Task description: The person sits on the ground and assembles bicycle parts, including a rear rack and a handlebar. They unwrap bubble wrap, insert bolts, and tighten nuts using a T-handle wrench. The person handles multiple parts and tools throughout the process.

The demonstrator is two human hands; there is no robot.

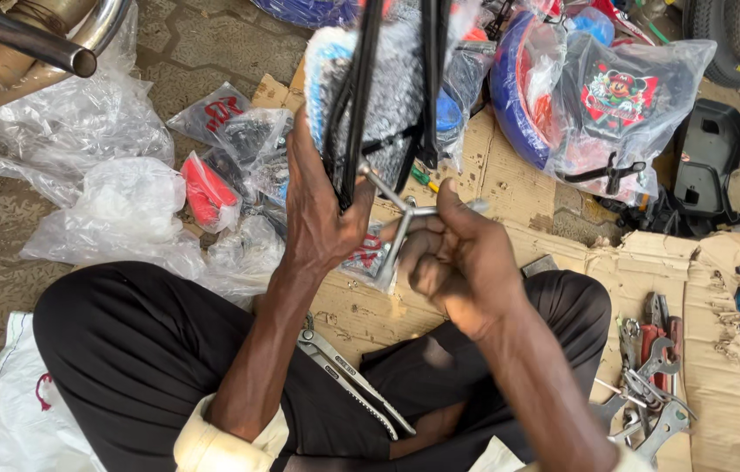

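Left hand: the left hand [322, 214] is wrapped tight round the black bicycle frame [357, 96], thumb across the tubes, gripping at centre
Right hand: the right hand [453, 262] is closed round a three-armed metal wrench [400, 214], one arm of it meeting the frame just by the left thumb
Frame: it stands upright toward 12 o'clock, with plastic wrap [396, 83] behind it
Lap: pliers [348, 376] lie across the black trousers at 6 o'clock
Floor: cardboard [518, 188] lies under the work
Tools: a heap of spanners [649, 385] sits at 4 o'clock on the cardboard
Bags: clear plastic bags [125, 210] are piled at 9 o'clock, one with a red part inside
Far side: a blue wheel in plastic [562, 105] is at 1 o'clock
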